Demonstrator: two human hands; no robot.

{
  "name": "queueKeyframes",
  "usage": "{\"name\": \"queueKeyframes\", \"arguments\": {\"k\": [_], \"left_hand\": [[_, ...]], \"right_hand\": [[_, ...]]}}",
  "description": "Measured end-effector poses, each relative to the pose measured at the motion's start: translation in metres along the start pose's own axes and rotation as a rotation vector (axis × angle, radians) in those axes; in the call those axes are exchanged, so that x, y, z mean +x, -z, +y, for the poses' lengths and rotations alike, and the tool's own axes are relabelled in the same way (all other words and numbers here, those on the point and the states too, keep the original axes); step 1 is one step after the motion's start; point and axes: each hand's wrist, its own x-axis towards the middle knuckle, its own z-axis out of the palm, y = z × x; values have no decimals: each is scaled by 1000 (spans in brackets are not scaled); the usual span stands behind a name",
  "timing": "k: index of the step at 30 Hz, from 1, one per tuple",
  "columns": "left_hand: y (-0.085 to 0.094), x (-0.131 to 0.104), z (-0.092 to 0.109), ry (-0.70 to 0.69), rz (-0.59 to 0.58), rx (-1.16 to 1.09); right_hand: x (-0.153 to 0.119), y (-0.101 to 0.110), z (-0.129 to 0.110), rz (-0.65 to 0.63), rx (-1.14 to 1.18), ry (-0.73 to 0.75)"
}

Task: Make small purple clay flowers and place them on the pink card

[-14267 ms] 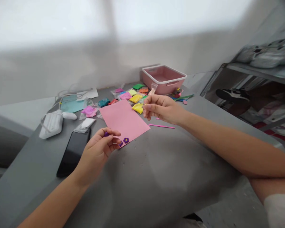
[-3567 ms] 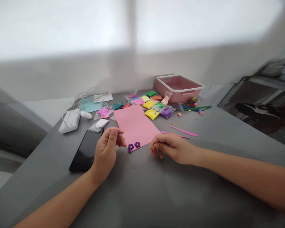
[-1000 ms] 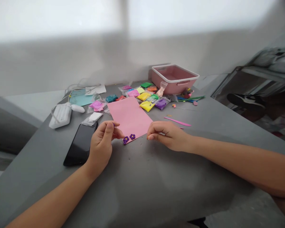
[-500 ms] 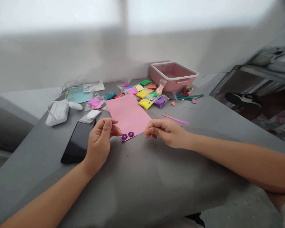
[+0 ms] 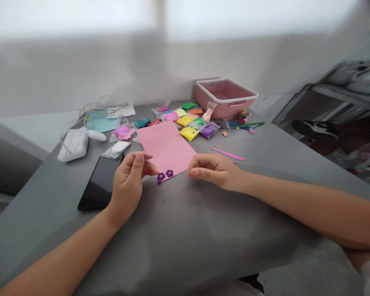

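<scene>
Above the near left corner of the pink paper sheet (image 5: 168, 144), my left hand (image 5: 132, 179) is closed in a pinch. A small bit of purple clay (image 5: 144, 157) shows at its thumb and forefinger. Beside its lower fingers, two purple clay flowers with yellow centres lie on the paper's near edge, one at the corner (image 5: 160, 177) and the other (image 5: 169, 173) just to the right. My right hand (image 5: 211, 170) is by the paper's right corner, thumb pressed to its curled fingers. The yellow clay bit seen there earlier is hidden now.
A black phone (image 5: 95, 185) lies left, near a white power strip (image 5: 74, 144). Bags of coloured clay (image 5: 189, 132) spread behind the paper, before a pink basket (image 5: 225, 100). A pink modelling knife (image 5: 228, 154) lies beyond my right hand.
My right thumb has rolled forward over the fingers, covering the yellow clay bit. My left hand holds nearly the same pose; the view has shifted slightly.
</scene>
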Motion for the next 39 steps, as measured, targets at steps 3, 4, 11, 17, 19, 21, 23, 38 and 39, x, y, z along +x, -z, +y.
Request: {"name": "queueKeyframes", "arguments": {"k": [3, 4, 11, 17, 19, 21, 23, 38, 39], "left_hand": [[0, 0, 0, -1, 6, 6], [0, 0, 0, -1, 5, 9], [1, 0, 0, 11, -9, 1], [1, 0, 0, 16, -17, -12], [1, 0, 0, 18, -13, -6], [0, 0, 1, 25, -9, 0], [0, 0, 1, 30, -7, 0], [0, 0, 1, 27, -16, -19], [0, 0, 1, 27, -12, -17]], "right_hand": [[0, -1, 0, 26, -103, 9], [0, -1, 0, 32, -129, 19], [2, -1, 8, -1, -108, 149], [1, -5, 11, 89, 80, 10], [1, -5, 8, 104, 131, -9], [1, -5, 5, 118, 133, -25], [1, -5, 3, 142, 106, -40], [2, -6, 9, 69, 132, 1], [3, -6, 8, 69, 149, -10]]}}
